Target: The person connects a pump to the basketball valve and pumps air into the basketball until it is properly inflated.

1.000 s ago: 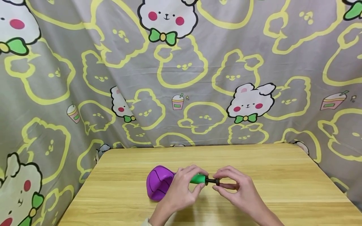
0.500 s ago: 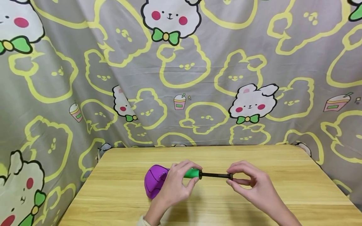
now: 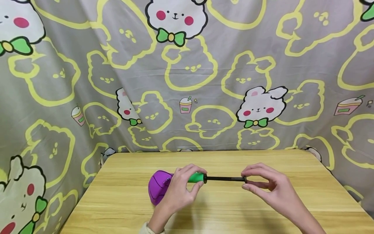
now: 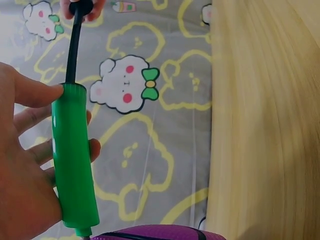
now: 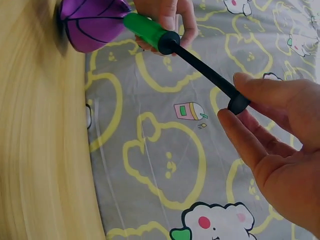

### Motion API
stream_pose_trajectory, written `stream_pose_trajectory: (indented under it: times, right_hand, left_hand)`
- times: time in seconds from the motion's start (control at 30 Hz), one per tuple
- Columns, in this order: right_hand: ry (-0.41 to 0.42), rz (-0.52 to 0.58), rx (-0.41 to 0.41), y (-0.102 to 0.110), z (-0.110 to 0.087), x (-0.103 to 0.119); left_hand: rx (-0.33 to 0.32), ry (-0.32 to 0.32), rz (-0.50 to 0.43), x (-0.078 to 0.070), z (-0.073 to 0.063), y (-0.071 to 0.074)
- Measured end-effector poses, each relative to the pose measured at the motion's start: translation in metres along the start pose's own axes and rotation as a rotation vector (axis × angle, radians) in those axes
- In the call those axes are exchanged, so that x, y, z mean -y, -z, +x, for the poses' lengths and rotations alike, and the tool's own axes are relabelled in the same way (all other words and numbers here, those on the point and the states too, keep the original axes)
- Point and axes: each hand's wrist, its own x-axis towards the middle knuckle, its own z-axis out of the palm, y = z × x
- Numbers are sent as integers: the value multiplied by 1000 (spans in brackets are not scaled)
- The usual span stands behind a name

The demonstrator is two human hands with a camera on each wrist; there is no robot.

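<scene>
My left hand (image 3: pixel 181 189) grips the green barrel of a hand pump (image 4: pixel 75 155), thumb near its black collar. With fingertips and thumb, my right hand (image 3: pixel 273 185) pinches the black end knob (image 5: pixel 239 103) of the pump's rod. The black rod (image 3: pixel 225 178) is drawn well out of the barrel and lies level, pointing right. At the barrel's other end sits a purple ball (image 3: pixel 157 187) with black lines, sagging and partly deflated. In the right wrist view the barrel's tip meets the ball. My left hand covers that joint in the head view.
Everything is held over a light wooden table (image 3: pixel 117 195). Behind the table and at its sides hangs a grey curtain (image 3: pixel 198 97) with yellow outlines and white rabbit faces.
My right hand has moved right, pulling the pump rod from nearly pushed in to far out. The left hand and the ball have shifted slightly left.
</scene>
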Motion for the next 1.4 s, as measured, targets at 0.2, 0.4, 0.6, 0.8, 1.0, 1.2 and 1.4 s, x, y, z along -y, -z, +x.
stream_pose_trajectory:
  times: [0.2,0.4,0.6,0.8,1.0,1.2,1.4]
  right_hand:
    - [33,19,-4,-3,2,-4]
    - [38,49,-7,-14,1,-11]
    - [46,60,-22,-29,0,-17]
    - [49,75,-28,-41,-2,-22]
    - [57,82,-31,-53,-5,-28]
    - [66,81,-29,-61,-6,-30]
    - [50,71,-7,-62,-6,-28]
  left_hand:
    - [-16,-20,24,-1,0,-3]
    - [-20,-48,49,-4,-1,-9]
    - [10,-39,41,-9,-2,-15]
    - [13,-48,42,-12,-4,-20]
    - [34,-55,40,-16,-5,-25]
    - [73,-38,32,-18,-5,-28]
    - [77,-44,33,-16,-5,-29]
